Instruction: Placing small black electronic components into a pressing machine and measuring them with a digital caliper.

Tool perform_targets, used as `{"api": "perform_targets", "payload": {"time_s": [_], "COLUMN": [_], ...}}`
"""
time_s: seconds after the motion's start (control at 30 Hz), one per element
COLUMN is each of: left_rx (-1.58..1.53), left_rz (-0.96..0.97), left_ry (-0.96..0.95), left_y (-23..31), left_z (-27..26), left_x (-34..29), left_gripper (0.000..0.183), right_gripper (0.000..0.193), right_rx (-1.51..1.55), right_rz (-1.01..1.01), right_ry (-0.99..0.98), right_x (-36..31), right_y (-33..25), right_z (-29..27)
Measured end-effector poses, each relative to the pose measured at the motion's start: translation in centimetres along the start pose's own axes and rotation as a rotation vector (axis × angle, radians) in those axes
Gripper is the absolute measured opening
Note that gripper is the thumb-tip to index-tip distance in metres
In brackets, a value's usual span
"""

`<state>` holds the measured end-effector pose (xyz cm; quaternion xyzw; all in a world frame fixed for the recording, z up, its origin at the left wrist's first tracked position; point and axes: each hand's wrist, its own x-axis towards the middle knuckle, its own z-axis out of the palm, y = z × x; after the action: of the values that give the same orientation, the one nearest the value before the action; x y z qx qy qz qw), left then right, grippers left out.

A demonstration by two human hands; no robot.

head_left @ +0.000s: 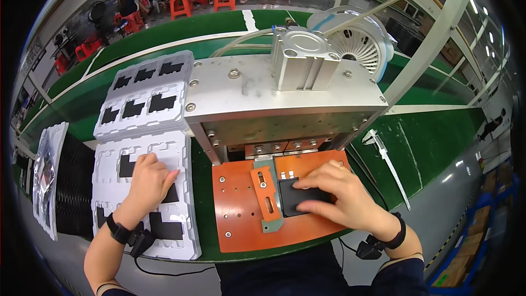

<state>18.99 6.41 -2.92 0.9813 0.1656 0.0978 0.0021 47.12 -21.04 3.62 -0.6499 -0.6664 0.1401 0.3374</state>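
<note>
On the orange plate (235, 214) of a metal press fixture lies a flat black rectangular piece (289, 200) with two small light tabs at its far edge. My right hand (342, 194) is over this piece, thumb and index finger spread apart, their tips at its surface. An orange slotted bracket (265, 193) borders the piece on the left. To the left, my left hand (149, 182) is curled low over a white molded tray (112, 186) holding several black pieces (166, 229). Its fingertips are beside one black piece (126, 165); whether they grip anything is hidden.
The press's metal frame (246, 90) and cylinder (308, 57) stand beyond the plate. Stacked white trays (143, 90) lie at far left, dark stacked sheets (74, 186) at the left edge. A caliper (388, 161) rests on the green mat at right, and a fan (359, 44) stands behind.
</note>
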Motion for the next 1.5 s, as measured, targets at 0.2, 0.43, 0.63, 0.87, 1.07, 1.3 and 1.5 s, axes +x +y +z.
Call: {"api": "perform_targets", "payload": {"time_s": [0.2, 0.43, 0.63, 0.87, 1.07, 1.3, 1.5], "left_rx": [-0.048, -0.254, -0.242, -0.25, -0.244, -0.254, -0.24], "left_rz": [0.132, 0.572, 0.559, 0.567, 0.554, 0.556, 0.562], "left_ry": [0.325, -0.043, -0.029, -0.019, -0.02, -0.018, -0.004], "left_y": [6.0, 15.4, 15.5, 15.5, 15.5, 15.6, 15.5], "left_z": [-5.1, -6.8, -5.3, -4.8, -5.0, -5.0, -5.0], "left_x": [2.9, 4.8, 5.0, 5.2, 4.9, 5.0, 5.0], "left_gripper": [0.027, 0.064, 0.069, 0.066, 0.064, 0.063, 0.063], "right_gripper": [0.019, 0.032, 0.033, 0.03, 0.022, 0.02, 0.027], "right_rx": [-0.196, -0.587, -0.527, -0.543, -0.269, -0.466, -0.523], "right_rz": [-0.081, -0.173, -0.147, -0.098, -0.244, -0.24, -0.193], "right_ry": [0.054, 0.081, 0.103, 0.151, 0.195, 0.098, 0.201], "right_x": [1.1, 1.0, 0.9, 1.6, 0.6, 1.2, 1.0], "right_y": [1.4, 0.3, 0.7, 0.4, 1.5, 0.1, 0.8], "right_z": [1.3, 1.9, 1.9, 1.9, 1.9, 1.5, 1.7]}}
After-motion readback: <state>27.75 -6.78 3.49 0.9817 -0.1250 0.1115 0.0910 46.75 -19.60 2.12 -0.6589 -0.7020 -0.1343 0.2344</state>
